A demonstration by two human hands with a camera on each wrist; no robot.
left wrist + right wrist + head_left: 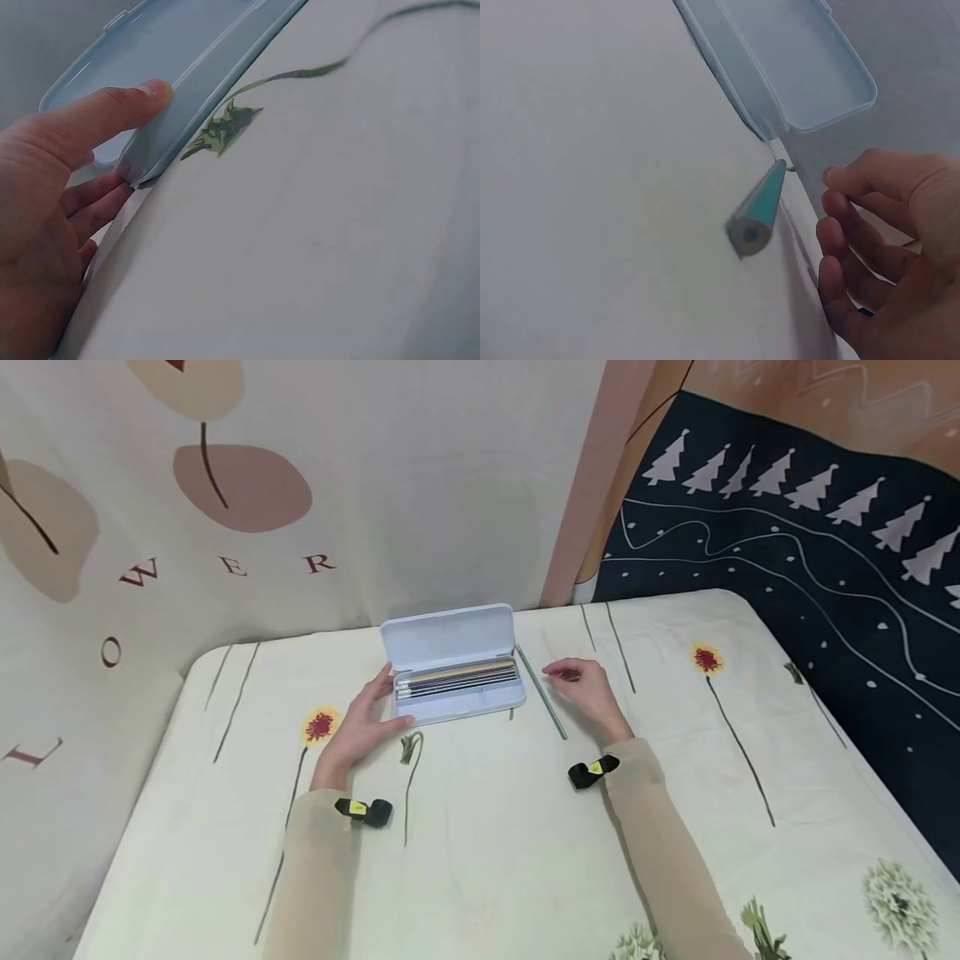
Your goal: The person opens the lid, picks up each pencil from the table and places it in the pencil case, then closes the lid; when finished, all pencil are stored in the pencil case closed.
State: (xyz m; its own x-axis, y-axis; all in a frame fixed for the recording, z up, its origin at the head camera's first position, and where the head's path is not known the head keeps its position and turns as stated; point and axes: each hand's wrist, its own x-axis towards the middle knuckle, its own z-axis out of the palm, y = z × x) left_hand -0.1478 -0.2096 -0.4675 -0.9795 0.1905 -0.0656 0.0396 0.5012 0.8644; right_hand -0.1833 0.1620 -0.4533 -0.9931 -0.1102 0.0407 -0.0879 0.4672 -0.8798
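Observation:
A pale blue pencil case (459,703) lies with its lid (450,639) raised. Several pencils (457,680) fill its back part, most of them dark and one yellowish. My left hand (362,727) grips the case's left end, the thumb on the front edge and the other fingers around the side. A single teal pencil (542,692) rests on the cloth just right of the case; its flat end (750,235) faces the right wrist camera. Beside that pencil, on its right, is my right hand (588,693), fingers loosely bent and apart from it, with nothing seen in them.
The table wears a white cloth (480,860) printed with flowers and stems. Behind it hangs a pale curtain (450,485) with printed letters, and at the right a dark cloth (750,535) with white trees. Each wrist carries a small black camera (592,772).

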